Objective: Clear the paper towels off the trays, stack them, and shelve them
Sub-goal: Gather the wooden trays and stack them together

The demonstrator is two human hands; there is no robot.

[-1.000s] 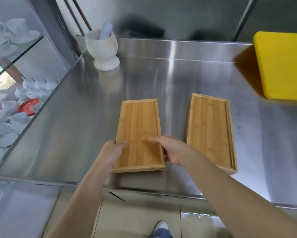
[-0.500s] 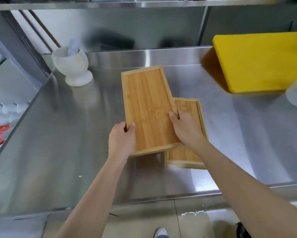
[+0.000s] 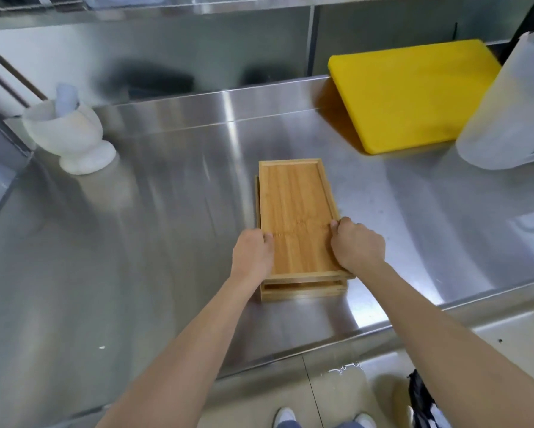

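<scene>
Gripping the top tray (image 3: 296,217) by its long sides, left hand (image 3: 253,253) and right hand (image 3: 357,245) clamped opposite each other, we are setting it onto the lower tray (image 3: 302,291) near the table's (image 3: 167,242) front edge. We are holding it that way, we judge, to square the edges for carrying; we are seeing no paper towels and no readable writing.

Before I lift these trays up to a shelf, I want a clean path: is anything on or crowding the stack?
Nothing visible does. The top tray is bare, no paper towel, sitting on the lower tray. The left hand and right hand grip its long sides. The mortar, yellow board and jug stand apart.
</scene>
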